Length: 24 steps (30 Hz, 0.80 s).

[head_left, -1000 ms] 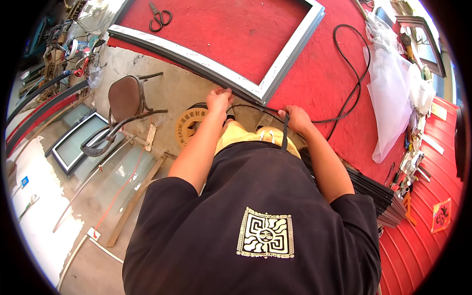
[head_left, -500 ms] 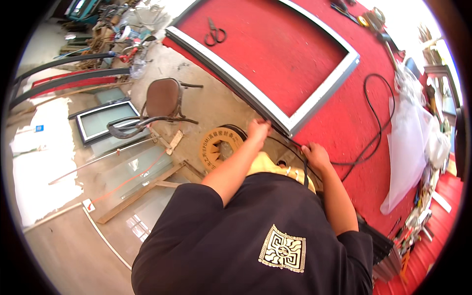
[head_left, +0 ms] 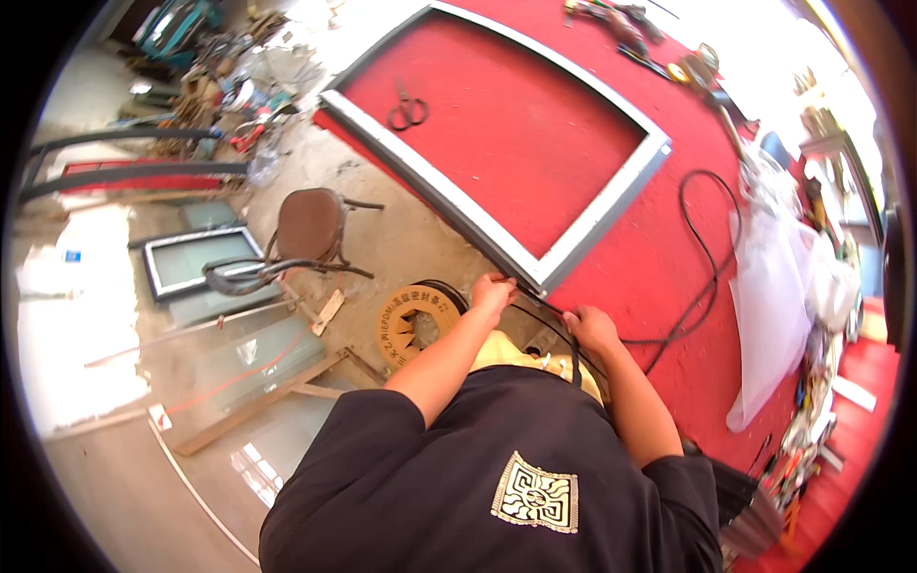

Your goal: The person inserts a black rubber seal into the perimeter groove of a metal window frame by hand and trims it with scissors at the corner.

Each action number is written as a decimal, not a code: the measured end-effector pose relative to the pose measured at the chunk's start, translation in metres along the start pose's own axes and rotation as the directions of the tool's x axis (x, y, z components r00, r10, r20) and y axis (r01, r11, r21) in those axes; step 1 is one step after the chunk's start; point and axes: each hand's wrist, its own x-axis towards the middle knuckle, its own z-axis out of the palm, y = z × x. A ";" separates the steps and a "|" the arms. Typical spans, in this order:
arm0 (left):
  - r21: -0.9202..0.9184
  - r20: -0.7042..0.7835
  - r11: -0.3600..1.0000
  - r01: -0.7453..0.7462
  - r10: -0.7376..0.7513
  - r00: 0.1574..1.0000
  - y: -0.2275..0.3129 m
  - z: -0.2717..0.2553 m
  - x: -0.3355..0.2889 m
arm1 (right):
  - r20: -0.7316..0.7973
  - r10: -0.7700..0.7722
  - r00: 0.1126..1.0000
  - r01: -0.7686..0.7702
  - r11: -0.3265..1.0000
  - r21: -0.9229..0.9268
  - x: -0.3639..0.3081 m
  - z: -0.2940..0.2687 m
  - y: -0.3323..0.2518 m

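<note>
A metal window frame (head_left: 597, 215), white on its inner face and dark at its outer edge, lies on the red table. Beside its near corner, along the outer edge, my left hand (head_left: 494, 291) pinches a black rubber sealing strip (head_left: 530, 315). A little to the right, just past that corner, my right hand (head_left: 592, 328) is closed on the same strip, with one length hanging down near my waist. More black strip lies in a loop (head_left: 708, 277) on the table. Below my left hand stands a yellow cardboard reel (head_left: 387, 320) with black strip around it.
Black-handled scissors (head_left: 408, 114) rest inside the frame. To the left are a brown chair (head_left: 310, 224), a small framed pane (head_left: 203, 260) and glass sheets (head_left: 253, 368) on the floor. Clear plastic film (head_left: 769, 325) hangs at the right; hand tools (head_left: 621, 29) lie at the far edge.
The whole view has shifted, so the frame and reel sit lower and slightly left. Both hands stay closed by the frame's near corner, hardly moved against it.
</note>
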 end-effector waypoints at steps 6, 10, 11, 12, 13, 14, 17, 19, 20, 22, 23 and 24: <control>0.071 -0.051 0.997 0.030 -0.026 0.998 0.000 -0.004 0.006 | 0.059 0.009 0.998 -0.008 1.000 -0.025 -0.006 -0.019 -0.027; 0.050 -0.039 0.995 0.084 -0.082 0.996 0.011 0.006 0.003 | 0.086 0.104 0.991 -0.103 0.995 -0.018 -0.006 -0.023 -0.029; 0.077 -0.035 0.993 0.086 -0.083 0.996 0.014 0.007 0.002 | 0.088 0.115 0.989 -0.113 0.993 -0.029 -0.006 -0.023 -0.029; 0.101 -0.034 0.991 0.085 -0.082 0.996 0.014 0.007 0.002 | 0.091 0.121 0.988 -0.118 0.992 -0.041 -0.006 -0.022 -0.029; 0.109 -0.030 0.991 0.081 -0.078 0.996 0.013 0.007 0.001 | 0.087 0.124 0.989 -0.121 0.992 -0.032 -0.007 -0.021 -0.028; 0.110 -0.019 0.992 0.068 -0.066 0.998 0.011 0.006 -0.001 | 0.092 0.126 0.988 -0.124 0.992 -0.036 -0.008 -0.021 -0.027; 0.057 0.015 0.997 0.048 -0.049 0.999 0.000 0.002 -0.005 | 0.086 0.114 0.990 -0.111 0.993 -0.037 -0.011 -0.022 -0.027; 0.086 0.095 0.992 0.089 -0.097 0.991 -0.004 0.001 -0.012 | 0.080 0.104 0.991 -0.101 0.994 -0.035 -0.016 -0.021 -0.028; 0.085 0.084 0.992 0.095 -0.102 0.991 -0.005 0.004 -0.013 | 0.093 0.101 0.991 -0.097 0.994 -0.039 -0.016 -0.023 -0.028; 0.099 0.074 0.990 0.096 -0.104 0.992 -0.001 0.006 -0.012 | 0.113 0.101 0.988 -0.097 0.995 -0.039 -0.014 -0.022 -0.026; 0.107 0.065 0.990 0.095 -0.103 0.993 0.001 0.008 -0.011 | 0.105 0.093 0.990 -0.089 0.995 -0.036 -0.013 -0.020 -0.026; 0.141 0.036 0.986 0.094 -0.100 0.994 0.004 0.011 -0.010 | 0.098 0.085 0.992 -0.082 0.996 -0.034 -0.012 -0.019 -0.024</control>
